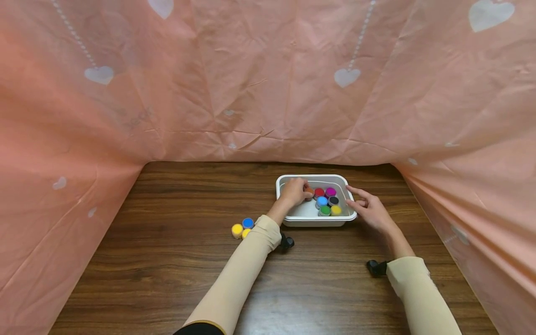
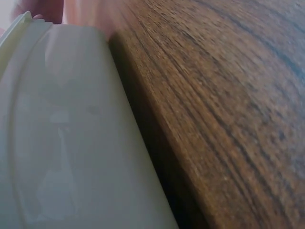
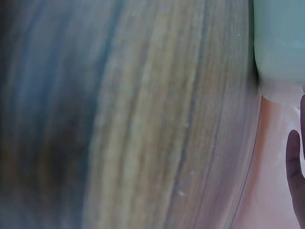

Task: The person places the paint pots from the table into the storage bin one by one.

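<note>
A white tray (image 1: 316, 223) stands on the table. Inside it are several small round paint pots: a red pot (image 1: 319, 192), a magenta pot (image 1: 330, 191), a light blue pot (image 1: 321, 201), a black pot (image 1: 333, 201), a green pot (image 1: 324, 211) and a yellow pot (image 1: 336, 211). My left hand (image 1: 294, 190) reaches over the tray's left side and pinches an orange-brown pot (image 1: 309, 191) beside the red one. At the right rim, my right hand (image 1: 371, 211) touches the tray with fairly straight fingers. The left wrist view shows mostly the tray's outer wall (image 2: 76, 129).
Left of the tray, next to the left sleeve, a blue pot (image 1: 248, 223) and yellow pots (image 1: 237, 231) sit on the wooden table (image 1: 184, 232); the sleeve partly covers one. A pink cloth with hearts (image 1: 259, 83) encloses the table's back and sides.
</note>
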Available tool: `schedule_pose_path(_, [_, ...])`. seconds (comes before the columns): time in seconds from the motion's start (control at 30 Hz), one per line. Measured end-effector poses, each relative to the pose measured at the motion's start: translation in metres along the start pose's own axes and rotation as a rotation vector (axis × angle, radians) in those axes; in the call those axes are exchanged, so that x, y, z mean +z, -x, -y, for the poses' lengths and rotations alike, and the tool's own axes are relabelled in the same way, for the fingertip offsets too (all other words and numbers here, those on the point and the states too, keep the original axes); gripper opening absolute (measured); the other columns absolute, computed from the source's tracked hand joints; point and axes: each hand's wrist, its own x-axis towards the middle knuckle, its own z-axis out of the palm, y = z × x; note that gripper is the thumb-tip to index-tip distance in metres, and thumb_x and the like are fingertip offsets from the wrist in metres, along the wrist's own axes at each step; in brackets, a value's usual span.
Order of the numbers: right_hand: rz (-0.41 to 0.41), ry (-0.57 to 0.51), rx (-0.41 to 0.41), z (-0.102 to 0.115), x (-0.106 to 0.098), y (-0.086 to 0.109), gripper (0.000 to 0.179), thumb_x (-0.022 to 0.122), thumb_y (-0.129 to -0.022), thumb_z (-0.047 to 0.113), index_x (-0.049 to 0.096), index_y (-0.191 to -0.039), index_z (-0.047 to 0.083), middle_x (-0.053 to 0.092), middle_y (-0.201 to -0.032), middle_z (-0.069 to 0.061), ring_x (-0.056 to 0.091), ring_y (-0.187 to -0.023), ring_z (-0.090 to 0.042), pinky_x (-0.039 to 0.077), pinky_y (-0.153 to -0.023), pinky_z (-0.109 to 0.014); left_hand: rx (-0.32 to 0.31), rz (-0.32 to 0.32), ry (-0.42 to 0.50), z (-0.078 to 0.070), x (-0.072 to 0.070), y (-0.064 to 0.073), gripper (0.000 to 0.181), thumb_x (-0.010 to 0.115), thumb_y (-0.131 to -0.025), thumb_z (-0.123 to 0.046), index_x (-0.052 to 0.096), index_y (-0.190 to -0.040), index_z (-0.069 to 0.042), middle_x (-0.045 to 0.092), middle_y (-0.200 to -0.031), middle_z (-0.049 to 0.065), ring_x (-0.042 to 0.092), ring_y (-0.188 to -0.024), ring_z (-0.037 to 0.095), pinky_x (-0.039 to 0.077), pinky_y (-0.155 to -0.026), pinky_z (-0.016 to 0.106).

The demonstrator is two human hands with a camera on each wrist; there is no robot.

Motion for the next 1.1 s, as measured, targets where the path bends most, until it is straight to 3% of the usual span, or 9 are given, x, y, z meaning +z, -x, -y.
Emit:
schedule_pose_path(0.33, [0.005, -0.013, -0.004, 0.0013, -0.0007, 0.0007, 0.059, 0.062, -0.106, 0.020, 0.040, -0.159, 0.006, 0.074, -0.089, -0.024, 0.056, -0.064, -0.006, 0.047, -0.055, -0.023, -0.003, 0.014, -0.024, -0.0025, -0.0005, 0.0005, 0.025, 0.076, -0.096, -0.031, 0.077, -0.110, -0.010, 0.076, -0.108, 0.003, 0.069, -0.098, 0.018, 0.053, -0.083, 0.028])
schedule_pose_path(1.1, [0.014, -0.028, 0.000, 0.0029, 0.0007, 0.0027, 0.060, 0.062, -0.106, 0.021, 0.039, -0.159, 0.006, 0.075, -0.095, -0.028, 0.061, -0.069, -0.005, 0.054, -0.059, -0.025, 0.036, -0.042, 0.025, 0.0010, 0.0008, 0.0003, 0.024, 0.084, -0.089, -0.020, 0.075, -0.106, -0.007, 0.078, -0.099, 0.003, 0.071, -0.091, 0.015, 0.055, -0.077, 0.025])
